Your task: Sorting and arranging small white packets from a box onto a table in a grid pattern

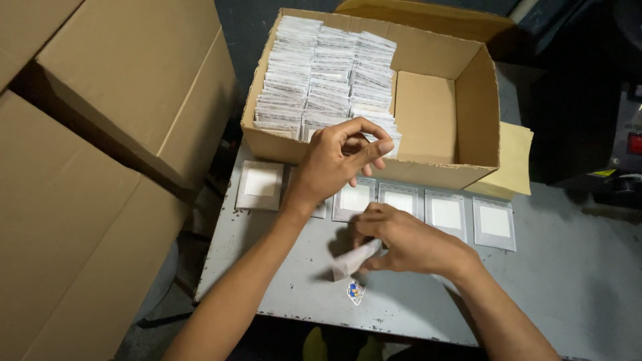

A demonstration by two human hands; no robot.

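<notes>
My right hand [408, 242] pinches a small white packet [354, 259], bent and tilted just above the grey metal table [575, 281]. My left hand [338, 159] hovers higher, by the front wall of an open cardboard box [468, 100], its fingers curled with thumb and forefinger close together and nothing visible in them. The box holds three tight rows of silver-and-white packets [324, 73]. Several flat packets with white squares [447, 212] lie in a row on the table in front of the box; one packet [261, 184] lies at the far left.
Large closed cardboard cartons [100, 147] stand stacked to the left of the table. A yellow paper sheet [511, 164] sticks out under the box's right side. A small coloured sticker [355, 291] sits near the table's front edge. Dark equipment stands at far right.
</notes>
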